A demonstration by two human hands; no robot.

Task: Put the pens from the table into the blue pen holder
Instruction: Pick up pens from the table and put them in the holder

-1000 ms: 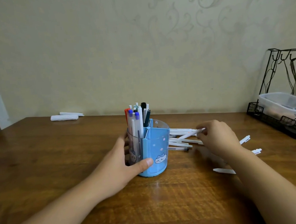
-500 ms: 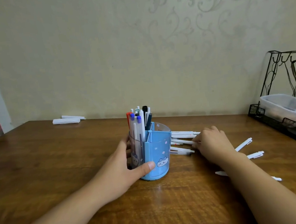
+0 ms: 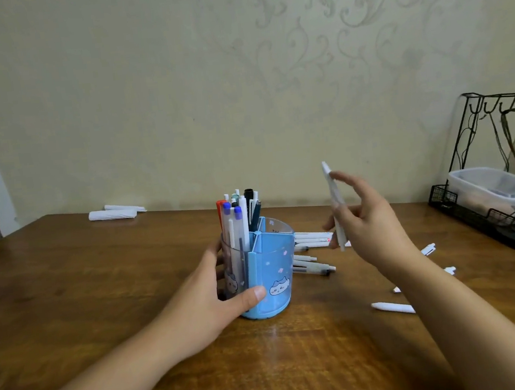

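A blue pen holder (image 3: pixel 272 275) with cat pictures stands mid-table, with several pens (image 3: pixel 239 215) upright in its left compartment. My left hand (image 3: pixel 210 298) grips the holder's left side, thumb across its front. My right hand (image 3: pixel 367 224) is raised to the right of the holder and pinches a white pen (image 3: pixel 335 205) held nearly upright above the table. Several white pens (image 3: pixel 311 252) lie on the wood behind and right of the holder, and more loose pens (image 3: pixel 393 307) lie beside my right forearm.
A black wire rack (image 3: pixel 502 175) with a clear plastic tub stands at the right edge of the wooden table (image 3: pixel 101 290). Two white rolled items (image 3: pixel 112 214) lie at the back left by the wall. A white shelf edge shows at far left.
My right hand was down on the pile of pens; it has lifted up and right with one white pen, which now stands nearly vertical. The left hand stays on the holder.
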